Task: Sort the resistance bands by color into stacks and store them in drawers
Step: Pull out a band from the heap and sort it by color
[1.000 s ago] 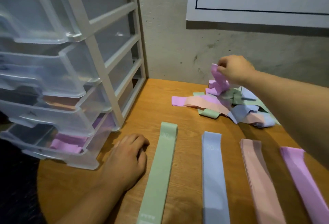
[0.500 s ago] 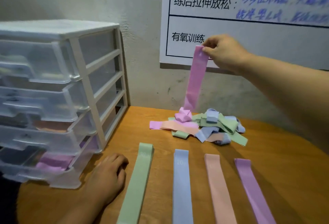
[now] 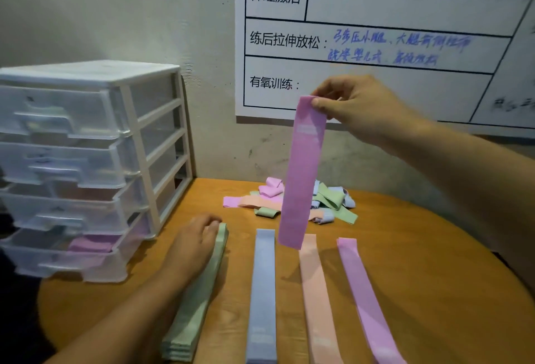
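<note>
Pink band (image 3: 302, 172) hangs limp in the air, pinched at its top end by the right hand (image 3: 356, 112). Its lower end dangles by the peach strip (image 3: 315, 300), not the pink strip (image 3: 366, 300) just beside it. Risk: lowered straight, it lands on the wrong colour or crumples crooked. Left hand (image 3: 194, 248) rests on the green stack (image 3: 197, 305), fingers relaxed; it could nudge the stack askew.

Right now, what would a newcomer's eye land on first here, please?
The long pink band hanging in mid-air, pinched at its top by the right-hand grip, draws the eye first. Below, a green stack, a blue strip, a peach strip and a pink strip lie side by side, the left-hand grip resting on the green one. A jumbled pile sits behind them, clear drawers at the left.
</note>
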